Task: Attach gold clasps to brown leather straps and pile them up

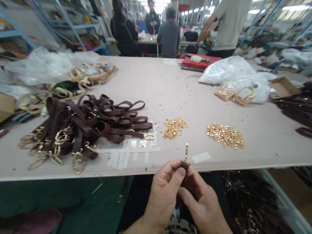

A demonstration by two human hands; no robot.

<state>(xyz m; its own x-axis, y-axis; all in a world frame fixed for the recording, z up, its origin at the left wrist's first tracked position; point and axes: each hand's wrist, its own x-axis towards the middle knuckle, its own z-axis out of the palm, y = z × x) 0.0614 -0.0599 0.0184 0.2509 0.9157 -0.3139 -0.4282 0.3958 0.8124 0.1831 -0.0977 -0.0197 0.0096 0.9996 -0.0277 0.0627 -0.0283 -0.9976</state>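
Observation:
Just past the table's front edge, my left hand (163,191) pinches a dark brown leather strap (185,166) close to its end. A gold snap hook (186,152) on that end points away from me over the tabletop. My right hand (201,201) is closed round the same strap from the other side, lower down. Most of the strap is hidden between my palms. Beyond the hook lie a heap of small gold ring-like pieces (174,127) and, farther right, a heap of gold rivet caps (225,135).
A pile of brown straps with gold clasps (85,120) covers the table's left part. Bags of gold pieces (235,94) and a red board (201,61) lie at the back right. More straps fill a bin (270,182) below right. Several people stand or sit behind the table.

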